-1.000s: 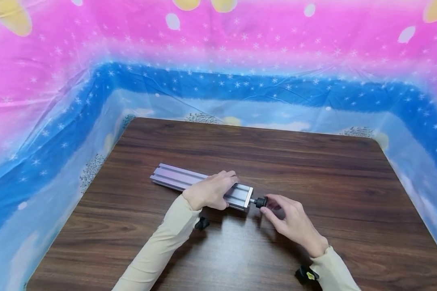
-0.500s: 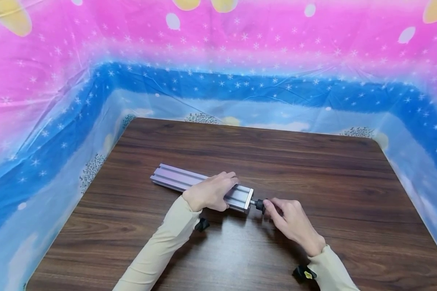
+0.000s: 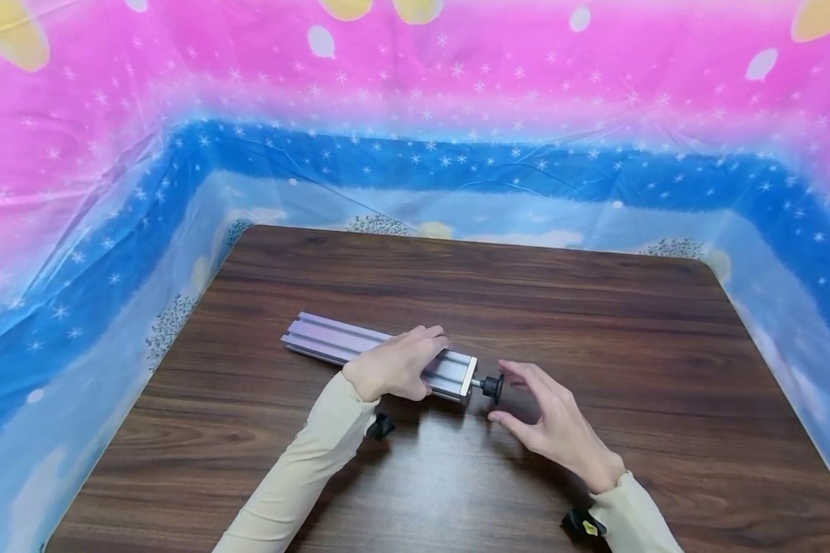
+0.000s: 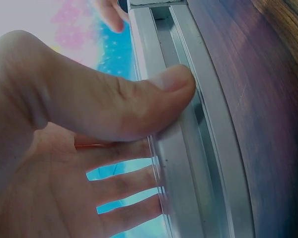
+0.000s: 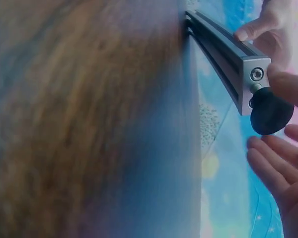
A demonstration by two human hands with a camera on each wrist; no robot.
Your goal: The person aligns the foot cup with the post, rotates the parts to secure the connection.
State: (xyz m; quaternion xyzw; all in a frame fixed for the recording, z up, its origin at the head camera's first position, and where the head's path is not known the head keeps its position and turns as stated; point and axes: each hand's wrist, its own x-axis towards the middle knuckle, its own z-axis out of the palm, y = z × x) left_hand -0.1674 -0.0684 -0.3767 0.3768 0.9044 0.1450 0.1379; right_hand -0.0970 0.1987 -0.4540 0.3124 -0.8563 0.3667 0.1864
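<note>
Nearest me are two cream sleeves (image 3: 290,468), with a black gadget (image 3: 582,524) bearing a yellow mark at the right cuff and another dark one at the left. The right hand (image 3: 553,418) has let go: its fingers and thumb are parted in a loose curve around the black knob (image 3: 491,386), with a gap between hand and knob in the head view. The knob sits on a short metal rod at the end plate of the silver bar, where a bolt (image 5: 257,74) also shows. The left hand (image 3: 401,367) grips the bar (image 3: 346,338), thumb on the near side, fingers over the top. The bar is at the middle of the brown table (image 3: 560,307), its knob end seemingly raised off the wood. Behind hangs a pink and blue cloth (image 3: 415,165) patterned with snowflakes.
</note>
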